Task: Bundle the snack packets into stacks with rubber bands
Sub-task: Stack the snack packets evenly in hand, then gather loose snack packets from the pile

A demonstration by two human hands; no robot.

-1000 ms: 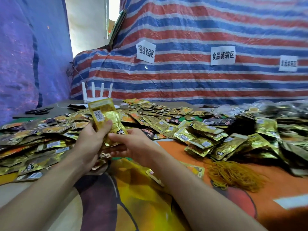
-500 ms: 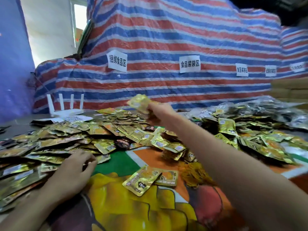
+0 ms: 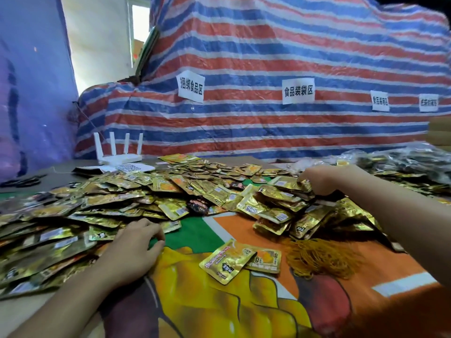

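Observation:
A wide heap of loose gold snack packets [image 3: 109, 198] covers the left and middle of the table. To the right lies a pile of banded packet stacks [image 3: 275, 211]. My right hand [image 3: 324, 179] is down on top of that pile, fingers curled over a gold stack [image 3: 290, 185]. At the near edge of the loose heap, my left hand [image 3: 131, 250] rests with bent fingers touching packets and nothing visibly in it. A tangle of orange rubber bands [image 3: 319, 259] lies on the cloth in front of the stacks. Two loose packets [image 3: 227, 261] lie between my arms.
A printed cloth [image 3: 219, 301] covers the table. A white router [image 3: 119, 157] and black scissors [image 3: 22, 181] sit at the back left. Clear bags of packets [image 3: 402, 162] lie at the back right. A striped tarp [image 3: 268, 57] with paper labels rises behind the table.
My right hand, which was holding a gold stack up in the air, has come down to the right onto the pile of stacks. My left hand stays at the loose heap.

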